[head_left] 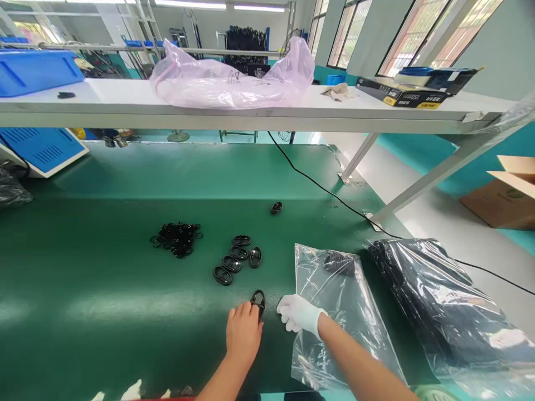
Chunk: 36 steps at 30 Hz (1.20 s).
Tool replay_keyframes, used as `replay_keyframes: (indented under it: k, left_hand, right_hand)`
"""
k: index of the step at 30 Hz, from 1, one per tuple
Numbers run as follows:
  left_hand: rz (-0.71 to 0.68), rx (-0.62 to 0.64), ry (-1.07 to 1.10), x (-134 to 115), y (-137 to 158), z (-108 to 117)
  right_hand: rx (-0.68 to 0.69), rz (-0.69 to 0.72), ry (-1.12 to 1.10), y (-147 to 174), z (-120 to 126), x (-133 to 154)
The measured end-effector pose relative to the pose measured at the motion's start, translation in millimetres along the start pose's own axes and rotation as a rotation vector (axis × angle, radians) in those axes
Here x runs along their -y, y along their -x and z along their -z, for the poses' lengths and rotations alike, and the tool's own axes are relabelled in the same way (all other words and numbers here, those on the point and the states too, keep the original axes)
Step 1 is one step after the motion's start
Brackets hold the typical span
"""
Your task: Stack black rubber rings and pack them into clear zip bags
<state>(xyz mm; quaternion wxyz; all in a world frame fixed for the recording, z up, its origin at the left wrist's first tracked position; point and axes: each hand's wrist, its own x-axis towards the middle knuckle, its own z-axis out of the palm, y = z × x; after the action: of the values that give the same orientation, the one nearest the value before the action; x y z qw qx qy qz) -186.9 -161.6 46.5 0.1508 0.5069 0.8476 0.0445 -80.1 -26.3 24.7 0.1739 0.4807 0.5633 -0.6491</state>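
Observation:
My bare left hand (244, 333) is closed on a black oval ring-shaped piece (258, 299), perhaps a buckle, which stands out past its fingertips. Just to the right, my white-gloved right hand (298, 314) has its fingers curled down; whatever they hold, if anything, is hidden. Its wrist lies over the left edge of a clear plastic bag (334, 312). Several similar black oval pieces (231, 263) form a loose group beyond my left hand. A single one (276, 208) lies farther back. To the left is a pile of small black rings (178, 238).
A large clear bag of black material (443, 306) lies on the right of the green tabletop (125, 312). A black cable (317, 185) runs across the back right. Above is a white shelf (117, 106) with a pink plastic bag (234, 83), a blue bin (37, 72) and boxes (405, 92).

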Motion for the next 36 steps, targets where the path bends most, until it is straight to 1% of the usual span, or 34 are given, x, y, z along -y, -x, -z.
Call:
replay_keyframes:
  k: [2,3,5,7,8,10,12,14,16,18,20,22,24,26,31,34,36]
  left_hand:
    - [0.013,0.009,0.084,1.8,-3.4,-1.5]
    - [0.039,0.020,0.179,2.0,-5.5,-3.3]
    - [0.120,0.070,0.444,0.6,-9.4,-9.1]
    - [0.191,0.150,0.692,-2.8,-12.1,-16.8]
    - [0.210,0.182,0.774,-4.6,-12.7,-20.4]
    - [0.218,0.218,0.848,-6.9,-13.1,-25.3]
    - [0.203,0.252,0.861,-5.2,-13.3,-25.4]
    - [0.191,0.277,0.853,0.7,-15.4,-20.7]
    - [0.206,0.220,0.817,8.1,-21.1,-13.0]
    - [0.182,0.104,0.751,13.1,-30.0,-5.3]
    - [0.083,0.045,0.681,13.7,-40.4,-0.2]
    - [-0.030,0.056,0.636,11.1,-49.6,1.1]
    - [-0.086,0.055,0.606,8.4,-55.9,-1.0]
    - [-0.095,0.033,0.579,7.2,-59.0,-5.3]
    - [-0.062,0.010,0.526,7.9,-58.3,-12.2]
    - [-0.092,0.042,0.499,10.6,-59.3,-4.3]
    - [-0.090,0.058,0.400,14.7,-65.6,6.3]
  right_hand:
    - [0.036,-0.003,-0.014,1.4,0.2,-2.7]
    - [0.045,0.014,-0.034,2.7,-0.1,-2.4]
    - [0.051,0.077,-0.096,5.7,-1.6,0.2]
    - [0.047,0.135,-0.146,8.1,-4.3,4.0]
    - [0.040,0.153,-0.156,8.8,-5.9,5.7]
    - [0.010,0.169,-0.150,9.0,-9.5,8.3]
    - [-0.030,0.166,-0.130,7.6,-13.2,10.1]
    - [-0.068,0.158,-0.119,5.4,-16.7,11.5]
    - [-0.090,0.149,-0.112,3.3,-19.5,12.9]
    - [-0.096,0.148,-0.103,2.3,-21.4,14.3]
    - [-0.093,0.152,-0.090,2.7,-22.3,16.0]
    - [-0.089,0.162,-0.075,4.3,-22.8,17.6]
    - [-0.092,0.170,-0.063,5.8,-23.7,18.8]
    - [-0.099,0.175,-0.060,6.2,-24.8,19.1]
    - [-0.117,0.166,-0.069,2.6,-26.8,17.9]
    - [-0.114,0.162,-0.088,2.5,-26.7,18.3]
    - [-0.114,0.158,-0.103,3.9,-27.0,19.2]
